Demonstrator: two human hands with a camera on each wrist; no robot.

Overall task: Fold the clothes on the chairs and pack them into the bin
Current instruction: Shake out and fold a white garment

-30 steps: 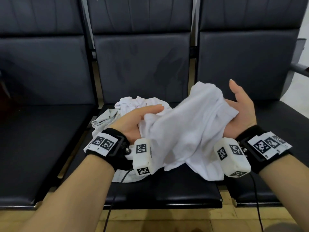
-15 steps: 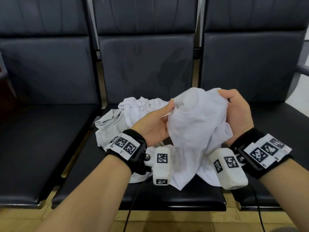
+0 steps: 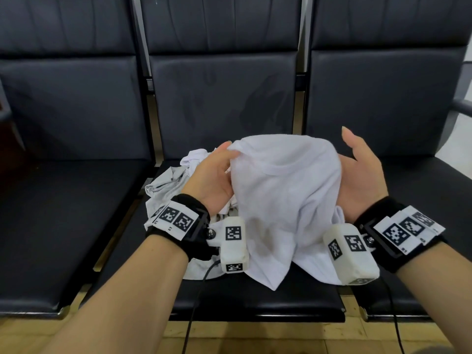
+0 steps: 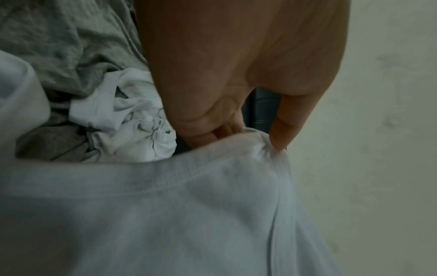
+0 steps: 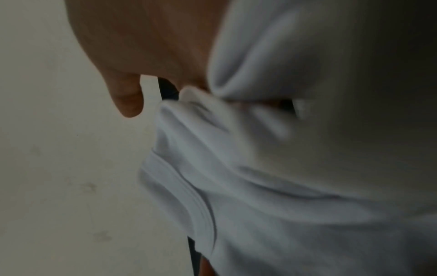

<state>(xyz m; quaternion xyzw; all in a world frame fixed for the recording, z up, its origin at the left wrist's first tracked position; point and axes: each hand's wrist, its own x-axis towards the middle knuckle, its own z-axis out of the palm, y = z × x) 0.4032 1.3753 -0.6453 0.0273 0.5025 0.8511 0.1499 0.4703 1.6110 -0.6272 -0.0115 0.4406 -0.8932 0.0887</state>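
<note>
White garment bunched, held above middle chair seat; crumpled clothes pile behind.

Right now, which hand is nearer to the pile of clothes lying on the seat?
Left. The left hand pinches the white shirt right beside and above the pile. The right hand is on the shirt's far side, away from the pile.
</note>
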